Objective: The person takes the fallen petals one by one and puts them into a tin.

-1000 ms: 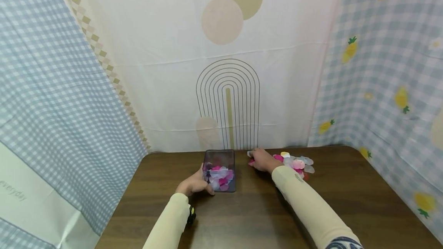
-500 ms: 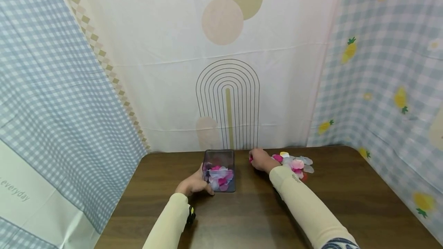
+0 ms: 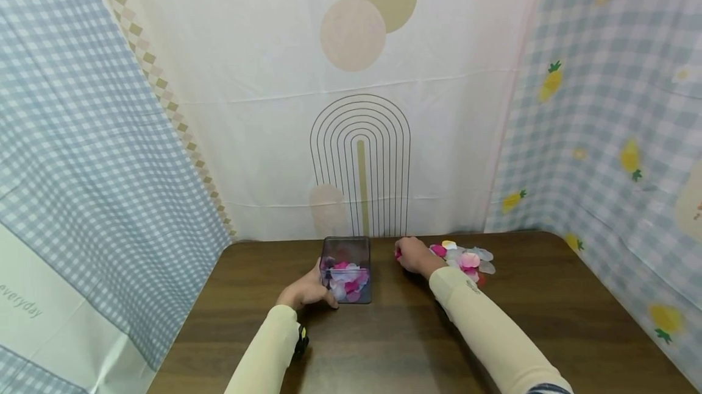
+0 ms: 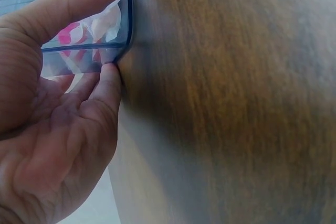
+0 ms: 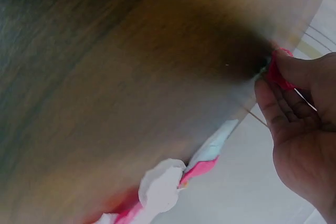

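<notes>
A clear plastic box (image 3: 345, 250) with a dark rim stands on the table, several pink, white and pale purple petals (image 3: 351, 287) in it. My left hand (image 3: 306, 291) grips its left side; in the left wrist view the thumb lies along one face and the fingers reach round the corner. To the right of the box, my right hand (image 3: 415, 255) is low over the table near its back edge. A bright pink petal (image 5: 281, 71) is pinched between its thumb and fingers; whether more petals are under it I cannot tell.
A loose pile of pink, white, pale blue and red artificial petals (image 3: 469, 259) lies to the right of my right hand. The brown wooden table (image 3: 384, 345) ends at a white printed curtain (image 3: 274, 138) behind, with checked curtains at both sides.
The right fingers have drawn together, and the pale petal that showed at their tips is out of sight. The left hand and the box have stayed in place.
</notes>
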Motion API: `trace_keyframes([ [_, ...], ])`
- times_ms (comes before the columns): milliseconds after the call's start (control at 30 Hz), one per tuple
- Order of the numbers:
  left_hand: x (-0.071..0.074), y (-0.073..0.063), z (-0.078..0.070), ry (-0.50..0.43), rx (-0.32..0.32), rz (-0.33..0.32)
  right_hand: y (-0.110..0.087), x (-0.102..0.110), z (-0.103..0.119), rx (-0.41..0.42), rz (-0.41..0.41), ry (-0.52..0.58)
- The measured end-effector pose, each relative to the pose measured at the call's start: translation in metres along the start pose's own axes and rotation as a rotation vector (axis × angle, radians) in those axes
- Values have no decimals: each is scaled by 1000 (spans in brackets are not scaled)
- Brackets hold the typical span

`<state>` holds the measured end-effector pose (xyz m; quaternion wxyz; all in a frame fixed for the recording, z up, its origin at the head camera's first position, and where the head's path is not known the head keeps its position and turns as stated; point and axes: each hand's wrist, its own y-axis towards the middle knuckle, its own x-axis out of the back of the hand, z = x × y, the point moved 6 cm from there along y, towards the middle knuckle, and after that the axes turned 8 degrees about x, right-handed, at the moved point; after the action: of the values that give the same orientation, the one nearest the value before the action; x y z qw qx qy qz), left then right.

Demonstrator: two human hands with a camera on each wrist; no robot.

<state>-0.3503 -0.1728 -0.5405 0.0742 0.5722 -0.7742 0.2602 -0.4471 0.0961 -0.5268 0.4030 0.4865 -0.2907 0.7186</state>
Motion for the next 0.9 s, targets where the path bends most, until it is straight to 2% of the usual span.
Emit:
trace_keyframes([
  [167, 0, -1, 1, -7, 2, 2, -8, 9, 8, 38, -43, 45],
  [300, 0, -1, 0, -3, 2, 3, -21, 23, 19, 73, -98, 140],
  [567, -1, -3, -1, -12, 2, -1, -51, 49, 46, 167, -199, 225],
  [900, 0, -3, -3, -7, -5, -3, -75, 58, 58, 256, -331, 227],
])
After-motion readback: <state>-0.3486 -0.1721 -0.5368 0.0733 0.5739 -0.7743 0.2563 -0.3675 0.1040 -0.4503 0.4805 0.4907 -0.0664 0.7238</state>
